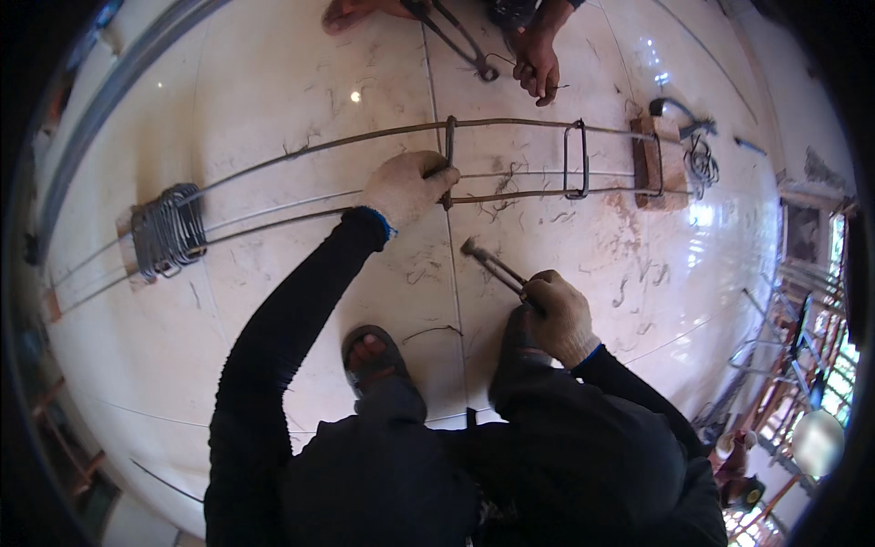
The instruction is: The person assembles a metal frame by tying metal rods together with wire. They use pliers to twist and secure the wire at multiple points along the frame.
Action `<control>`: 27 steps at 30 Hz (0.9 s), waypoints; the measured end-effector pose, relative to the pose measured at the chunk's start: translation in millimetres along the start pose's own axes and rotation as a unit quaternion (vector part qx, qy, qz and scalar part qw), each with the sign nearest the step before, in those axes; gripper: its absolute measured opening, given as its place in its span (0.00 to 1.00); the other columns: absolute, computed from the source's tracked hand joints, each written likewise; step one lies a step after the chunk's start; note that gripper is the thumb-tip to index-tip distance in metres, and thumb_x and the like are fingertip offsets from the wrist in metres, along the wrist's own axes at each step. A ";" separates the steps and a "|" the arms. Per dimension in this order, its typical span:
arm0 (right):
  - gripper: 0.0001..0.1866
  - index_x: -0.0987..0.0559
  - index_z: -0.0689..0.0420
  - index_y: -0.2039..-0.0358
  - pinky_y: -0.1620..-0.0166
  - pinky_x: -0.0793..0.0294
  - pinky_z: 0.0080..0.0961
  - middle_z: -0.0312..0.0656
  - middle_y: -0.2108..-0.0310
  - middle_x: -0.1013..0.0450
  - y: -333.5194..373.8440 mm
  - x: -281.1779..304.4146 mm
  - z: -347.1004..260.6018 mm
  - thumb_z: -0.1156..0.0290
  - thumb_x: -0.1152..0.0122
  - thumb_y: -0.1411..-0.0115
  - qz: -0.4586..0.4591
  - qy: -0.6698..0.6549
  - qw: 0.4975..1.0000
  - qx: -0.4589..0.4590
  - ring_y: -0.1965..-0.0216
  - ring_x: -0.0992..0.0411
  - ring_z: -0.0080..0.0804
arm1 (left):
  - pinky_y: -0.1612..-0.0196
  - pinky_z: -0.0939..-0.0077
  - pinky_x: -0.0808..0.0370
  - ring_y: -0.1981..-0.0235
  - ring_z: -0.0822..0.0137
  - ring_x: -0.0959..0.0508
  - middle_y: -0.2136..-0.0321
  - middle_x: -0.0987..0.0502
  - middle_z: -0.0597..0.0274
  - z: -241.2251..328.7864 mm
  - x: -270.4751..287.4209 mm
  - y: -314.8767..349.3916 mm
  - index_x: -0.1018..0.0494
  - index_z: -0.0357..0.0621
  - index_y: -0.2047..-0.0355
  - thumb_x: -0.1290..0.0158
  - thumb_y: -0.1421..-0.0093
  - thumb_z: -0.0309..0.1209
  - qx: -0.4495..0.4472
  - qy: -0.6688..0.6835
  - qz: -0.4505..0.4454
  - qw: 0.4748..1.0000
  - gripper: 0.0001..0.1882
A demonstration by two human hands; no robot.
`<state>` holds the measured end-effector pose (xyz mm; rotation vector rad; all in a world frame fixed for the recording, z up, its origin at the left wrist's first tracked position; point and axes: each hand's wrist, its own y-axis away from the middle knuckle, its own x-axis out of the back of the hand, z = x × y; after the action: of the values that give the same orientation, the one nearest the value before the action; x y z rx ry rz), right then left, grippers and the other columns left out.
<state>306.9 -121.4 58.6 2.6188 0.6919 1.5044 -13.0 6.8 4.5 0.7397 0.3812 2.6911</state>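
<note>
My left hand (407, 190), in a pale work glove, is closed around a rectangular wire stirrup (450, 146) that encircles long thin steel bars (319, 146). The thumb and fingertips press at the stirrup's near part, by the closer bar. Lower and to the right, my gloved right hand (561, 317) grips the handles of a pair of pincers (497, 268). The pincers' head points toward the bars and is apart from them. Further right, a second stirrup (575, 159) stands around the bars.
A bundle of stirrups (170, 228) hangs on the bars' left part. A brick (672, 164) lies under their right part. Across from me, a co-worker's hand (538, 66) holds thin wire beside other pincers (460, 41). Wire scraps litter the tiled floor (365, 283).
</note>
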 end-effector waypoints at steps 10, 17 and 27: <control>0.08 0.11 0.44 0.61 0.55 0.17 0.44 0.41 0.60 0.23 -90.8 13.2 -2.7 0.68 0.36 0.39 -0.108 0.149 0.952 0.245 0.56 0.19 0.46 | 0.45 0.65 0.17 0.47 0.61 0.16 0.45 0.16 0.50 -4.5 -4.0 -7.3 0.19 0.31 0.42 0.42 0.24 0.45 0.096 0.115 -0.024 0.988 0.26; 0.06 0.11 0.50 0.64 0.56 0.15 0.45 0.45 0.62 0.19 -107.3 28.7 -15.8 0.70 0.34 0.39 -0.177 0.224 0.873 0.396 0.58 0.16 0.48 | 0.52 0.65 0.21 0.60 0.60 0.16 0.61 0.13 0.48 -10.4 -11.2 -6.5 0.17 0.34 0.48 0.45 0.25 0.49 0.040 0.043 0.032 0.998 0.26; 0.05 0.14 0.54 0.66 0.57 0.15 0.46 0.46 0.64 0.21 -113.1 27.4 -14.5 0.70 0.33 0.41 -0.112 0.205 0.920 0.313 0.58 0.16 0.49 | 0.49 0.63 0.21 0.56 0.55 0.15 0.58 0.12 0.47 -4.7 -12.2 -3.8 0.16 0.37 0.49 0.48 0.24 0.49 0.040 0.078 0.054 0.995 0.26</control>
<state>266.3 -11.5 59.8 2.4583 1.7015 2.0388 -4.7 4.9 -6.1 0.5877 0.5035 2.8597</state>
